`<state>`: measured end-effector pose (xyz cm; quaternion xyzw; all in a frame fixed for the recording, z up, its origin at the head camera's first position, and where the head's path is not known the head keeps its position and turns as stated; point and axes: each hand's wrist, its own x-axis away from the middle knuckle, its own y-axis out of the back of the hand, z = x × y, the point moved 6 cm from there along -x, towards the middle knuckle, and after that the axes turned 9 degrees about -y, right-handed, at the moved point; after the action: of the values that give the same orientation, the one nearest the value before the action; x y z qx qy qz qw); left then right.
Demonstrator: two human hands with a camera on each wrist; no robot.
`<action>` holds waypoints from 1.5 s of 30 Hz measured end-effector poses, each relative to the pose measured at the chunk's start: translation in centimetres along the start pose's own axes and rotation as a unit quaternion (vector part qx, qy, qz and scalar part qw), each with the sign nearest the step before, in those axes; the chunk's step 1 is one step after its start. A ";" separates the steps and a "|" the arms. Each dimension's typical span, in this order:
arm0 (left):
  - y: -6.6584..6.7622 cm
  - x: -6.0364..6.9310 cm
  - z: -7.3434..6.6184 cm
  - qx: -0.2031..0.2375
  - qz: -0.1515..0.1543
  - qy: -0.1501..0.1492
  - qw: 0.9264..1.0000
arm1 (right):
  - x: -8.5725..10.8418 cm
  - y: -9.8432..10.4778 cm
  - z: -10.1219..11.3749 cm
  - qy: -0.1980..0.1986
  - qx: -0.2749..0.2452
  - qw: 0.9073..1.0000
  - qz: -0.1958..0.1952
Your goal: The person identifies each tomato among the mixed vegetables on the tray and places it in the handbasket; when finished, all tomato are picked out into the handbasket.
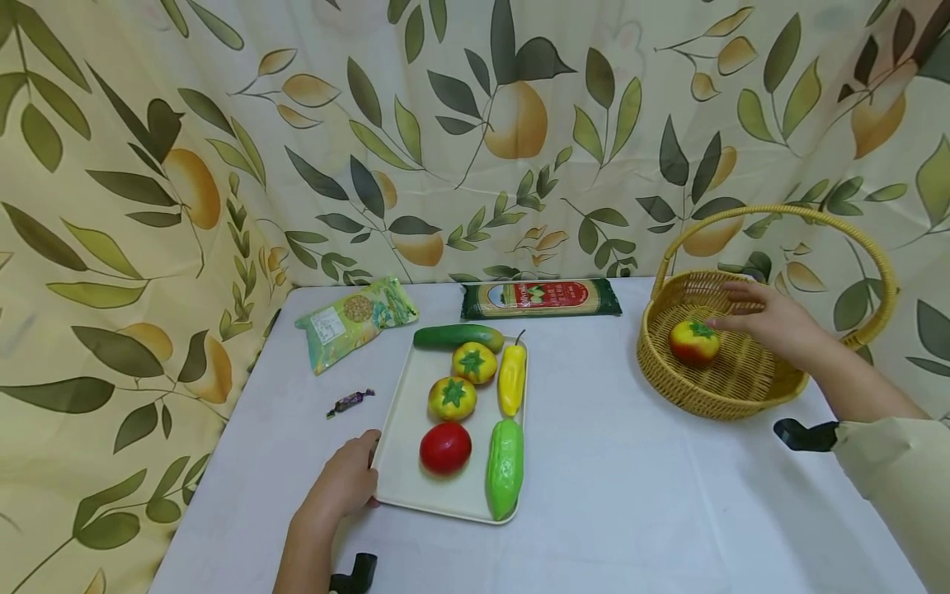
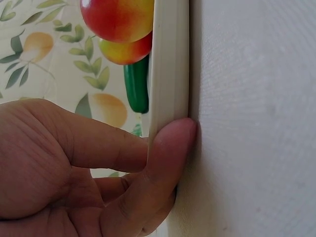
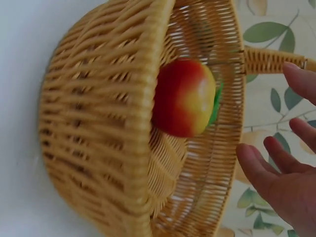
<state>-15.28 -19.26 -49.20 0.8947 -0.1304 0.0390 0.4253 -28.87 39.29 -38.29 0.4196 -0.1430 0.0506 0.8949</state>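
My left hand (image 1: 344,480) pinches the left rim of a cream rectangular tray (image 1: 401,462); the left wrist view shows thumb and fingers on both sides of its edge. On the tray lie a red round fruit (image 1: 445,449), two yellow-and-red tomato-like fruits (image 1: 452,399) with green tops, a cucumber (image 1: 458,337), a yellow pepper (image 1: 512,379) and a bumpy light-green gourd (image 1: 505,470). Over the wicker basket (image 1: 686,399) hovers my right hand (image 1: 775,320), fingers spread and holding nothing. A similar tomato-like fruit (image 3: 185,98) sits inside, apart from the fingers in the right wrist view.
Behind the tray, a green snack bag (image 1: 356,322) and a long noodle packet (image 1: 540,299) lie at the table's back edge. A small wrapped candy (image 1: 350,403) is left of the tray. The basket's tall handle (image 1: 787,209) arches above it; patterned curtains stand behind.
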 end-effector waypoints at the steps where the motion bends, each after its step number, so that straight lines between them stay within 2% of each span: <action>1: 0.0 0.0 0.0 0.002 0.000 0.001 1.000 | 0.0 0.0 0.2 0.002 -0.011 1.000 -0.003; 8: 0.0 0.0 0.1 0.013 0.003 0.007 1.000 | 0.0 -0.1 0.8 0.015 -0.053 0.998 -0.020; 24: 0.1 -0.4 0.1 -0.010 -0.007 -0.002 1.000 | 0.3 -0.9 2.5 0.019 -0.117 0.993 -0.025; 33: 0.0 -0.2 0.1 0.005 -0.002 0.006 1.000 | 0.2 -1.3 3.2 0.019 -0.126 0.991 -0.031; 45: -0.1 -0.2 0.1 -0.008 -0.008 0.002 1.000 | 0.7 -2.4 4.9 0.029 -0.132 0.991 -0.021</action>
<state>-15.43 -19.31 -49.36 0.8924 -0.1222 0.0364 0.4328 -28.77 33.96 -36.90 0.2994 -0.1130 0.0245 0.9471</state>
